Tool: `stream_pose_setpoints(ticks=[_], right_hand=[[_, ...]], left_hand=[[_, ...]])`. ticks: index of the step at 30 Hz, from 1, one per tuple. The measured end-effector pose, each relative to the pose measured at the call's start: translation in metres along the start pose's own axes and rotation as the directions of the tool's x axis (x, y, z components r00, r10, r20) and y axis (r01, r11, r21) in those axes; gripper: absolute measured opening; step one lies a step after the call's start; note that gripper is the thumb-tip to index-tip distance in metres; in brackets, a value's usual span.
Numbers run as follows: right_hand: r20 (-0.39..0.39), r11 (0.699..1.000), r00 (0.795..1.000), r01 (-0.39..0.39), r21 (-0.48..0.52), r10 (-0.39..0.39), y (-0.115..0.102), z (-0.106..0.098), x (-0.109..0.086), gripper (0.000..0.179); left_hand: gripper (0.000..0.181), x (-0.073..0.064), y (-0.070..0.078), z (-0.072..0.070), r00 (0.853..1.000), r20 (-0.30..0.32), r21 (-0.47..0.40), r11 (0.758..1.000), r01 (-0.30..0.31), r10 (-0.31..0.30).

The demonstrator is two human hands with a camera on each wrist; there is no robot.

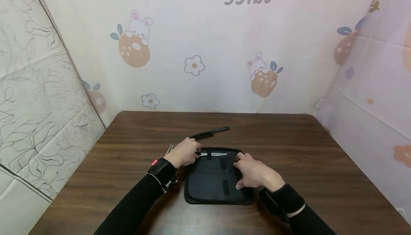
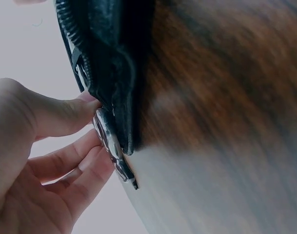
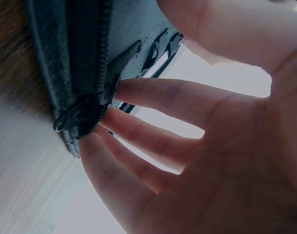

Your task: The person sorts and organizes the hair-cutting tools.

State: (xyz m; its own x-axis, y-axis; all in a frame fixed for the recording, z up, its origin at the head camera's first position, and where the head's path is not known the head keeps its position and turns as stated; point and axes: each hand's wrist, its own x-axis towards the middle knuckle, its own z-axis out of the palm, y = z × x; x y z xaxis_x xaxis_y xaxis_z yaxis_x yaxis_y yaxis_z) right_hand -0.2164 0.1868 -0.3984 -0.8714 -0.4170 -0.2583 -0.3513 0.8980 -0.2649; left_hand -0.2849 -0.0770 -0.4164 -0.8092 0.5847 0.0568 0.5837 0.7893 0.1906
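A flat black zip case (image 1: 205, 185) lies unfolded on the table, its inside facing up with dark straps across it. Near its far edge, scissors (image 1: 219, 154) lie under a strap loop, silver blades pointing right. My left hand (image 1: 183, 153) pinches their handle between thumb and fingers at the case's left edge; the shiny handle (image 2: 109, 139) shows beside the zip in the left wrist view. My right hand (image 1: 253, 172) is at the case's right side, fairly straight fingertips touching the zipped edge (image 3: 102, 92) near a corner, thumb spread apart.
A black comb (image 1: 210, 133) lies on the brown wooden table (image 1: 144, 128) beyond the case. A silver loop (image 1: 170, 149) shows just behind my left wrist. Patterned curtains (image 1: 199, 31) hang behind the table and along both sides.
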Motion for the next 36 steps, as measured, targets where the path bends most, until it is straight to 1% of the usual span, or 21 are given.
stream_pose_setpoints(ticks=[6,10,14,18,25,32,36], right_hand=[[0.002,1.0,1.0,0.016,0.017,-0.016,-0.0002,0.0,-0.0003,0.065],[0.006,1.0,1.0,0.011,0.008,-0.011,-0.0001,0.001,-0.0004,0.066],[0.005,1.0,1.0,0.015,0.004,-0.015,0.0003,0.001,-0.0006,0.066],[0.003,1.0,1.0,0.01,0.007,-0.01,0.0002,0.0005,-0.0008,0.066],[0.003,1.0,1.0,0.01,0.005,-0.01,0.0,-0.0011,-0.0013,0.065],[0.007,1.0,1.0,0.007,0.011,-0.007,-0.0009,-0.0005,-0.0009,0.065],[-0.003,1.0,1.0,0.009,0.0,-0.009,-0.0002,-0.0012,-0.0004,0.065]], left_hand=[[0.014,-0.0002,0.0018,-0.0003,1.0,0.016,-0.006,1.0,0.016,-0.016],[0.015,-0.0012,0.0028,-0.0004,1.0,0.012,-0.021,1.0,0.013,-0.012],[0.014,-0.0013,0.0032,-0.0001,1.0,0.013,-0.017,1.0,0.011,-0.011],[0.013,-0.0003,0.0026,0.0003,1.0,-0.002,-0.009,1.0,0.0,0.0],[0.012,0.0008,0.0019,0.0008,1.0,-0.022,-0.026,1.0,-0.012,0.012],[0.012,0.0017,0.0026,0.0012,1.0,-0.005,-0.013,1.0,0.001,-0.001],[0.012,0.0032,0.0038,0.0013,1.0,-0.005,-0.012,1.0,-0.003,0.003]])
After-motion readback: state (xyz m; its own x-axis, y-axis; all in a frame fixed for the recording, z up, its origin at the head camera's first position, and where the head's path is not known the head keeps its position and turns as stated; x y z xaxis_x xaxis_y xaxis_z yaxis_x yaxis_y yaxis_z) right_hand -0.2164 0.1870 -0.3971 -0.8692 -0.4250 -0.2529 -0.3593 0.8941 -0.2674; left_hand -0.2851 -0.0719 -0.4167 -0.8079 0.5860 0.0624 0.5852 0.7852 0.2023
